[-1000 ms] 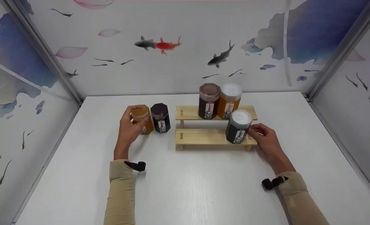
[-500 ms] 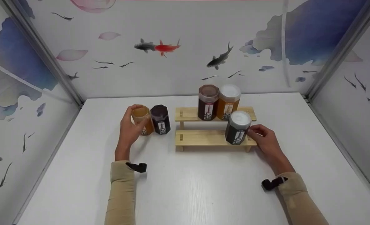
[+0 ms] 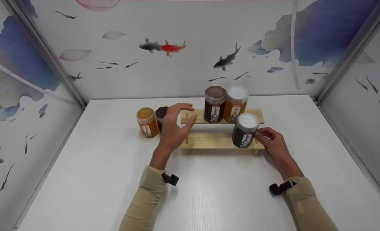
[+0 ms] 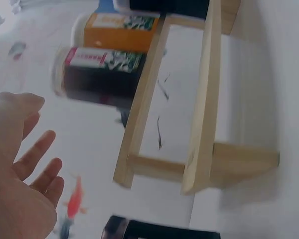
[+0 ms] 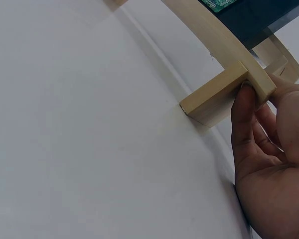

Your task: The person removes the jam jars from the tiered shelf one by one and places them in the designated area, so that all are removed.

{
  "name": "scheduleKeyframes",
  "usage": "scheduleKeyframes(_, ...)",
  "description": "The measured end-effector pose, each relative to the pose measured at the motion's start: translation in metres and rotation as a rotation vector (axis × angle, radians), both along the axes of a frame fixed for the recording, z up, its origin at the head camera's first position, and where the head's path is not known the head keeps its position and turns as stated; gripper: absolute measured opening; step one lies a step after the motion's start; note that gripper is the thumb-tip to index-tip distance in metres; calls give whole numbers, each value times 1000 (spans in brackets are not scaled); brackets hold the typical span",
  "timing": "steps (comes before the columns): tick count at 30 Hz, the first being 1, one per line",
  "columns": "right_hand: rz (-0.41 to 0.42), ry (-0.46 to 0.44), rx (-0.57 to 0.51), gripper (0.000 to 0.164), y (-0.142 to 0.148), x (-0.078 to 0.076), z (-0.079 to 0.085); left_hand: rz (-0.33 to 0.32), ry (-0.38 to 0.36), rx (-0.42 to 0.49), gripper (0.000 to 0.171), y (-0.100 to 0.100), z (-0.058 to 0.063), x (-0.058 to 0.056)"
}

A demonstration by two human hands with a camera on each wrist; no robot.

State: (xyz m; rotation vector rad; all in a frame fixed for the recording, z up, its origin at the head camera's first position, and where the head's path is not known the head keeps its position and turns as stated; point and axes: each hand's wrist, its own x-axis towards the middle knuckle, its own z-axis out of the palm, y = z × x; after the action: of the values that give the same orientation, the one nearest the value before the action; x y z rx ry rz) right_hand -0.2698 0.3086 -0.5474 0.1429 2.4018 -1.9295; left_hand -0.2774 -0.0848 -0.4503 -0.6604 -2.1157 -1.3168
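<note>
Wooden two-step rack (image 3: pixel 209 141) carries three jars; the right hand (image 3: pixel 273 144) steadies its end, fingers (image 5: pixel 244 114) pressed on the board. The left hand (image 3: pixel 173 128), spread and holding nothing, hovers at the dark jar (image 3: pixel 161 114) at its 11 o'clock, beside the orange jar (image 3: pixel 146 122). A sound grip would likely wrap the body below the lid, clear of its neighbour.

light: bright, even | shadows: soft | left wrist view: blurred, perhaps motion

A staged recording booth, not a lived-in room

Around the white tabletop (image 3: pixel 80 192), three wall panels (image 3: pixel 177 80) printed with koi and lotus petals meet at metal corner posts (image 3: pixel 48 61); on it stands only a small wooden step shelf (image 3: pixel 209 141) with jars.
</note>
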Motion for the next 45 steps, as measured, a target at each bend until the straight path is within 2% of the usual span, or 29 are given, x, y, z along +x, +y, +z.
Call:
scheduleKeyframes(3, -2, 1, 10, 38, -1, 1, 2, -83, 4, -39, 24, 25, -1, 6)
scheduleKeyframes(7, -3, 26, -40, 37, -1, 2, 3, -156, -9, -92, 24, 54, 0, 17)
scheduleKeyframes(10, 0, 44, -86, 37, -1, 2, 3, -193, -28, -126, 24, 74, 3, 23)
scheduleKeyframes(13, -2, 45, -81, 38, 0, 1, 2, -212, -60, -154, 27, 93, 3, 27)
scheduleKeyframes(18, -7, 41, -15, 42, 1, 2, 1, -185, -149, -228, 41, 118, 0, 31)
scheduleKeyframes(23, 3, 43, 30, 46, 3, 4, -1, -150, -206, -264, 56, 135, -10, 35)
scheduleKeyframes(28, 6, 49, 37, 47, 4, 4, -2, -75, -156, -246, 59, 148, -23, 40)
scheduleKeyframes(34, -9, 42, 39, 43, 3, 4, 0, 5, -71, -211, 55, 158, -32, 45)
scheduleKeyframes(42, -22, 82, 1, 33, 1, 1, 0, -3, -14, -180, 46, 154, -30, 49)
scheduleKeyframes(45, -11, 61, -4, 38, 0, 0, 0, -16, -14, -180, 45, 148, -28, 49)
